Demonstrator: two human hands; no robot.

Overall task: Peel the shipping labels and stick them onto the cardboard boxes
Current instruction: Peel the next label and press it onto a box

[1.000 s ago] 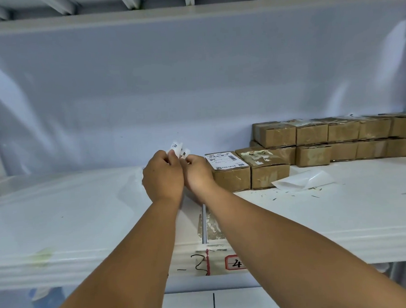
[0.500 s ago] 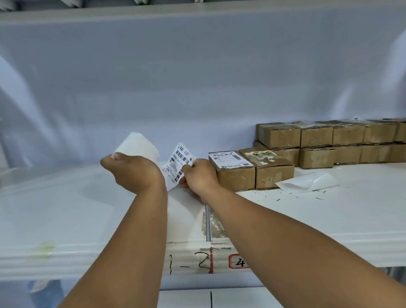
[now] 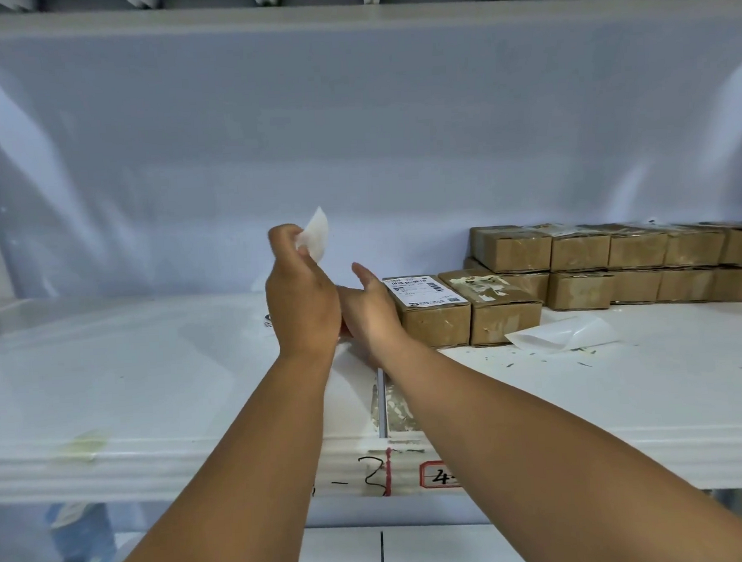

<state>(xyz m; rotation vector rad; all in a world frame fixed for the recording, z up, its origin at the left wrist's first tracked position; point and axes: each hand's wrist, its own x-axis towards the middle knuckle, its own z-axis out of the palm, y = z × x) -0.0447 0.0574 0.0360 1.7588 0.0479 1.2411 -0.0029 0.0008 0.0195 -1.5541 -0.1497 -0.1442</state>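
Note:
My left hand (image 3: 302, 297) is raised over the white shelf (image 3: 129, 379) and pinches a curled white backing sheet (image 3: 316, 235) between thumb and fingertips. My right hand (image 3: 373, 313) is just behind and to the right of it with its thumb pointing up; its fingers are hidden by the left hand. A small printed edge, perhaps the peeled label (image 3: 268, 320), shows left of the left hand. Touching the right hand's right side stands a cardboard box (image 3: 438, 322) with a shipping label (image 3: 425, 290) on top. A bare box (image 3: 502, 312) with torn tape stands beside it.
Two stacked rows of several cardboard boxes (image 3: 626, 263) line the back right of the shelf against a glossy white wall. A discarded backing sheet (image 3: 561, 335) and paper scraps lie in front of them. The shelf's front edge (image 3: 414, 476) carries handwritten number tags.
The backing came off the label. My left hand swung right and up with the backing, crossing in front of my right hand, which now hides the label.

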